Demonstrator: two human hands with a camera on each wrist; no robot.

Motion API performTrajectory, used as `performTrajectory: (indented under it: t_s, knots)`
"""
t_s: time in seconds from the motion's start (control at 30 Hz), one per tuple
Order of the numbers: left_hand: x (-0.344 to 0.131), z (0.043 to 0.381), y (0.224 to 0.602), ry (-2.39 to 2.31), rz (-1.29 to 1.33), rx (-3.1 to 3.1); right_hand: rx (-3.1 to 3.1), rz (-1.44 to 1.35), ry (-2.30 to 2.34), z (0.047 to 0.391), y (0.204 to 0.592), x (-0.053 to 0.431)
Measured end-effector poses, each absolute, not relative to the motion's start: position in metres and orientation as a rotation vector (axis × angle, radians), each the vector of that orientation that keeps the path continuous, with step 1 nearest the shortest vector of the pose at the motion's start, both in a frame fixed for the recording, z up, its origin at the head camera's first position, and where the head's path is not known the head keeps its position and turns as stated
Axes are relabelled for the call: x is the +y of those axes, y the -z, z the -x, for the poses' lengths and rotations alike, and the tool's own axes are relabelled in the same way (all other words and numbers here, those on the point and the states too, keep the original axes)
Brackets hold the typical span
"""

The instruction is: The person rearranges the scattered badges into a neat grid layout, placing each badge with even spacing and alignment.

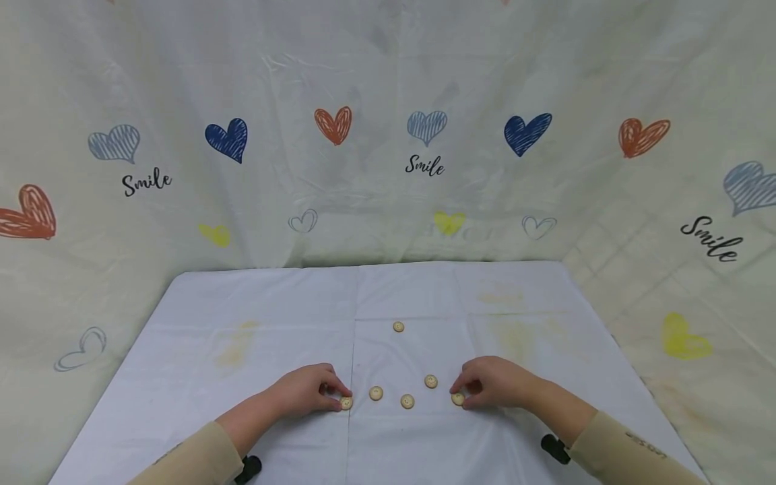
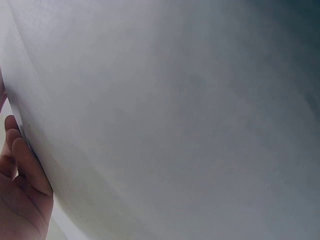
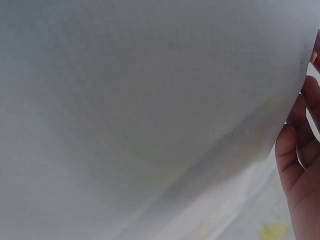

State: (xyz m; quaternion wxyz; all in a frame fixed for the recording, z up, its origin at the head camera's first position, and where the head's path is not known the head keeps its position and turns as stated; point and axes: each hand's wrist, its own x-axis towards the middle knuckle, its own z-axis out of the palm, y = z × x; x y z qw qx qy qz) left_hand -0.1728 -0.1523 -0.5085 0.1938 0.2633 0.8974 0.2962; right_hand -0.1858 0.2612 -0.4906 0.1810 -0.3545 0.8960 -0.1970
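My left hand pinches a round wooden button between thumb and finger, low over the white cloth. Opposite it, my right hand holds a second button by its edge in the same kind of pinch. Between the hands lie a button nearer the left, one in the middle, and one close to the right hand. In the left wrist view the left hand shows at the edge, its fingers curled by the cloth. The right wrist view shows the right hand partly, cut off by the frame.
A lone button lies farther back on the table, whose white cloth has creases and yellowish stains. Behind the table hangs a pale sheet printed with hearts and "Smile". A dark strap piece sits under the right wrist.
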Motion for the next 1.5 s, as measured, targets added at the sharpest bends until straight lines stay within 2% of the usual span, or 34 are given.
performTrajectory:
  t_s: [0.77, 1.5]
  knots:
    - [-0.152, 0.176, 0.51, -0.836, -0.724, 2.52, 2.629, 0.991, 0.598, 0.217, 0.482, 0.256]
    - [-0.153, 0.176, 0.511, -0.812, -0.736, 2.532, 2.662, 0.552, 0.68, 0.288, 0.489, 0.221]
